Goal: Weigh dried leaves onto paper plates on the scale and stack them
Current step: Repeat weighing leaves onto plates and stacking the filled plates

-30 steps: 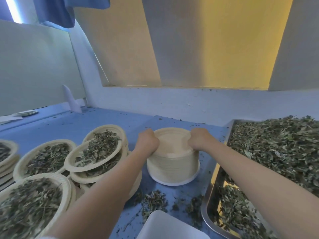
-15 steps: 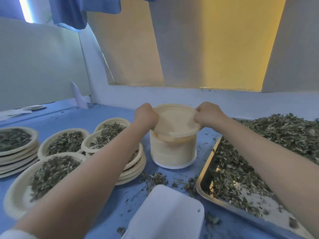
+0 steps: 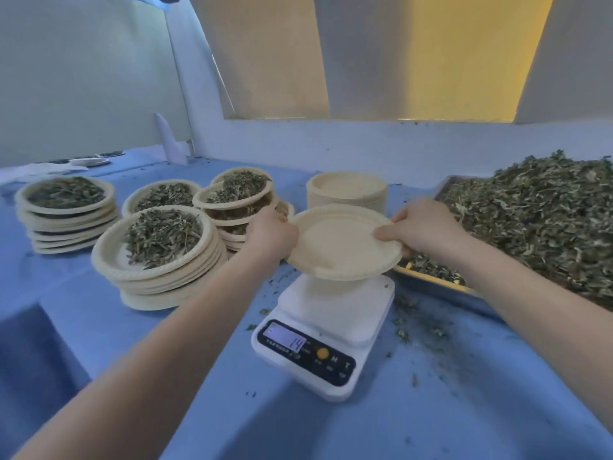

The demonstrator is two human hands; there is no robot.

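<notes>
Item 1: empty round cream paper plate [image 3: 341, 242], ridged rim. Held by both hands, tilted slightly, at the far end of the scale platform; whether its underside touches the platform can't be told.

Item 2: left hand [image 3: 270, 235]. Fingers curled round plate's left rim, grasping it.

Item 3: right hand [image 3: 419, 227]. Thumb on top of plate's right rim, fingers under it; pinches the rim.

Item 4: white digital kitchen scale [image 3: 326, 330] w/ black control strip, lit display reading 14, orange button. Sits on blue table cover [image 3: 431, 410], nearer the camera than the plate.

Item 5: tall stack of empty cream paper plates [image 3: 346, 190], upright, just behind the held plate.

Item 6: metal tray [image 3: 441, 287] at right, heaped w/ dried green leaves [image 3: 537, 220]. Right hand is just beside its near-left corner.

Item 7: filled plates, left of the scale, four groups:
- near stack [image 3: 159, 257], top plate loaded w/ leaves
- far-left stack [image 3: 66, 214], top plate loaded
- middle stack [image 3: 237, 200], top plates loaded and sitting askew, close to left hand
- filled plate [image 3: 162, 194] behind the near stack

Item 8: loose leaf crumbs [image 3: 418, 322] scattered on the blue cover, mostly right of the scale.

Item 9: pale wall w/ yellow and grey panels [image 3: 365, 54] behind the table.
</notes>
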